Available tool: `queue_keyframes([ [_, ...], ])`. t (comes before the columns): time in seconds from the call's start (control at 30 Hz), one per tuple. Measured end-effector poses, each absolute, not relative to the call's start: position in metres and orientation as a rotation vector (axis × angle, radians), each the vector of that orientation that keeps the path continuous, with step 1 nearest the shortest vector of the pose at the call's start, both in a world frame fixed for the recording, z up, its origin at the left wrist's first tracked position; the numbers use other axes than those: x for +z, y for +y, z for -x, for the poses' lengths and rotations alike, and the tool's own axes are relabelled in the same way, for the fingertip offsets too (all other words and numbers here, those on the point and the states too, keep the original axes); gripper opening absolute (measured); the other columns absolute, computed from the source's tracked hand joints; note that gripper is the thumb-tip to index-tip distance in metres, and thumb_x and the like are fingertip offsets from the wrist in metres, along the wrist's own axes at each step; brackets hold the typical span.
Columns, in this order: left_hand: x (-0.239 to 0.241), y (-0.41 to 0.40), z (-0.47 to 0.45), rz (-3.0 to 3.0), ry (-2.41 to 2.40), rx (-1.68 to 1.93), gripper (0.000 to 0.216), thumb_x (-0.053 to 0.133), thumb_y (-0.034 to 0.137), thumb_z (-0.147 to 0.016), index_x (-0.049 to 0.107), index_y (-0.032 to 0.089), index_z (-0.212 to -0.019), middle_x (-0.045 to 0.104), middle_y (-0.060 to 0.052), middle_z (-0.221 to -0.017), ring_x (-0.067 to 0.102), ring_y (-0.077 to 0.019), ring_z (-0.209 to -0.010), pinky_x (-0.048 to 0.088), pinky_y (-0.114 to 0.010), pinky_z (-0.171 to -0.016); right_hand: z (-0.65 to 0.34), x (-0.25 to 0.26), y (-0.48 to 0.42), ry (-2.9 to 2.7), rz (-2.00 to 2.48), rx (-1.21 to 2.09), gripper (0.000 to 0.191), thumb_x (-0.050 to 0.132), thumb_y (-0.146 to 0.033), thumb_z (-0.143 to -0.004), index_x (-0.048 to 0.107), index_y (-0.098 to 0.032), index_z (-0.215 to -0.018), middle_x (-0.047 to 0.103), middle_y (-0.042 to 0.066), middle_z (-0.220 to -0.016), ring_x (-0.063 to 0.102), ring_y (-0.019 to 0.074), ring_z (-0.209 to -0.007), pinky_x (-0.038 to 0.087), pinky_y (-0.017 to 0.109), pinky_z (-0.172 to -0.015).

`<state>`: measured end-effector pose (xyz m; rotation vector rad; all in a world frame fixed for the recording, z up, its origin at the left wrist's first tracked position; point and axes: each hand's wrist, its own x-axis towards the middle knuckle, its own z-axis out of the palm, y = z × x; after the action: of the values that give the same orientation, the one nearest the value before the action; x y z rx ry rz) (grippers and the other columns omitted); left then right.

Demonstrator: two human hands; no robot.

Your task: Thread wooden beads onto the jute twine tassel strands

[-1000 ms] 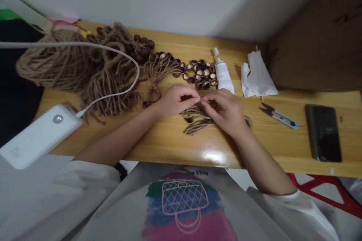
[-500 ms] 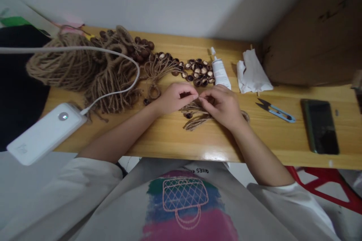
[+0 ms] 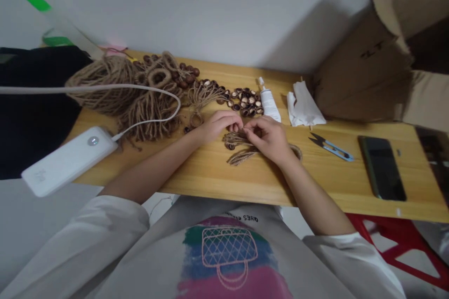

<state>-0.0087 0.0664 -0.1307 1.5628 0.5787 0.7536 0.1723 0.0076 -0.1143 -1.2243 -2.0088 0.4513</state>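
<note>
My left hand [image 3: 220, 125] and my right hand [image 3: 268, 138] meet over a small bundle of jute twine [image 3: 242, 148] lying on the wooden table [image 3: 217, 173]. Both hands have their fingers curled and pinched together on strands of that twine. A dark nut shell [image 3: 230, 146] sits among the strands just below my left fingers. Behind the hands lies a heap of brown nut shells [image 3: 247, 100], and a white glue tube [image 3: 269, 103] lies beside it.
Big hanks of jute rope [image 3: 115, 91] with shell tassels fill the left back of the table. A white power bank [image 3: 68, 161] with a cable lies at the left edge. A folded tissue [image 3: 303, 107], blue thread snips [image 3: 331, 147], a black phone [image 3: 382, 168] and a cardboard box [image 3: 365, 74] are on the right.
The camera has tilted up and back, so everything sits lower and smaller in view. My hands stay together on the twine, with only small finger movements.
</note>
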Motion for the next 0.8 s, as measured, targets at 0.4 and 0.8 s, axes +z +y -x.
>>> queue_keyframes([
  [0.4,-0.129,0.067,0.007,-1.387,0.658,0.851,0.035,0.054,0.043,-0.078,0.070,0.014,-0.067,0.064,-0.003,-0.062,0.054,-0.0115,-0.059,0.042,-0.025,-0.059,-0.172,-0.113,0.005,-1.785,1.245,0.523,0.007,0.061,-0.021,-0.080,0.064,-0.020,-0.074,0.063,0.000,-0.067,0.056,0.0149,-0.061,0.044,0.028,-0.060],
  [0.8,-0.129,0.066,0.008,-1.063,0.794,1.070,0.030,0.057,0.042,-0.082,0.068,0.016,-0.074,0.062,-0.005,-0.071,0.054,-0.0133,-0.065,0.044,-0.028,-0.062,-0.181,-0.107,0.003,-1.667,1.346,0.743,0.010,0.065,-0.014,-0.081,0.064,-0.024,-0.084,0.065,0.000,-0.076,0.059,0.0158,-0.069,0.047,0.030,-0.064],
])
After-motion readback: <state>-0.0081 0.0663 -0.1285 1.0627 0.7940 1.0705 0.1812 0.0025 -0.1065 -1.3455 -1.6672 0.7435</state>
